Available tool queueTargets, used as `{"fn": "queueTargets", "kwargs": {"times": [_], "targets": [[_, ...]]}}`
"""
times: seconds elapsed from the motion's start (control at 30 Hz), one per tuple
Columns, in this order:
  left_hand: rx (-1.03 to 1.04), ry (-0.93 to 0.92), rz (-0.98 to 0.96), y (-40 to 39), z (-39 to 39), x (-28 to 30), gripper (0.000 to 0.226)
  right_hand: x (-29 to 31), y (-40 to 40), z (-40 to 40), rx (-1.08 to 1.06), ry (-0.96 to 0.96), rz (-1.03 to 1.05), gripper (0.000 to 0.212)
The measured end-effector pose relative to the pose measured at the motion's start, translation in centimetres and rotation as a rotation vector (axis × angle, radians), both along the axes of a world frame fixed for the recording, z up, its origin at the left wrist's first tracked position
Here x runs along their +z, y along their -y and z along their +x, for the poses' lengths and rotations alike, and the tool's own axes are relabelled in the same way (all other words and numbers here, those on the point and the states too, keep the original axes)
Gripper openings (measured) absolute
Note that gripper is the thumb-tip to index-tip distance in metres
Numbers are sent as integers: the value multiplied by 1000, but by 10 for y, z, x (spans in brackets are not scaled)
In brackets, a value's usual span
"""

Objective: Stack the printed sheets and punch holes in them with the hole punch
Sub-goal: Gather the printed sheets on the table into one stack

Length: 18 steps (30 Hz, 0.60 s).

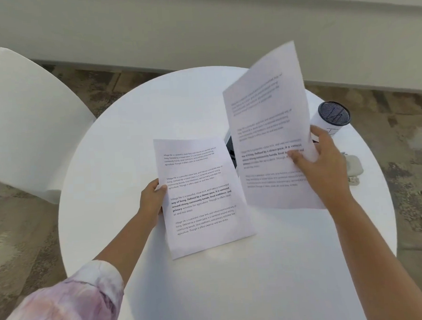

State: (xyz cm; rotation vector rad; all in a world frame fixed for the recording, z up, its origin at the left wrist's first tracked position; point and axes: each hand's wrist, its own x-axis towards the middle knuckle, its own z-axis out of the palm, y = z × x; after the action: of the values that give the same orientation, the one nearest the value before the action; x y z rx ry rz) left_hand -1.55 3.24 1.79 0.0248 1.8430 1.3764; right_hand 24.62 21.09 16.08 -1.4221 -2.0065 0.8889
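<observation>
A printed sheet (pixel 202 197) lies on the round white table (pixel 236 281), and my left hand (pixel 152 202) pinches its left edge with the thumb on top. My right hand (pixel 325 168) grips a second printed sheet (pixel 269 122) by its right edge and holds it lifted and tilted above the table, blurred by motion. A dark and white object (pixel 229 149), perhaps the hole punch, peeks out between the two sheets; most of it is hidden behind the raised sheet.
A white cup with a dark mesh lid (pixel 332 116) stands at the table's right side. A pale grey object (pixel 354 167) lies behind my right hand. A white chair (pixel 24 120) stands at the left, close to the table.
</observation>
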Motion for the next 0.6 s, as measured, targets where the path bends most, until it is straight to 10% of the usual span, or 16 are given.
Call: {"fn": "queueTargets", "kwargs": {"times": [0.2, 0.6], "targets": [[-6, 11, 7, 0, -2, 1, 21, -2, -1, -22, 132, -246, -208, 50], [-24, 39, -13, 5, 0, -1, 21, -106, 48, -46, 241, -33, -387, 55]]}}
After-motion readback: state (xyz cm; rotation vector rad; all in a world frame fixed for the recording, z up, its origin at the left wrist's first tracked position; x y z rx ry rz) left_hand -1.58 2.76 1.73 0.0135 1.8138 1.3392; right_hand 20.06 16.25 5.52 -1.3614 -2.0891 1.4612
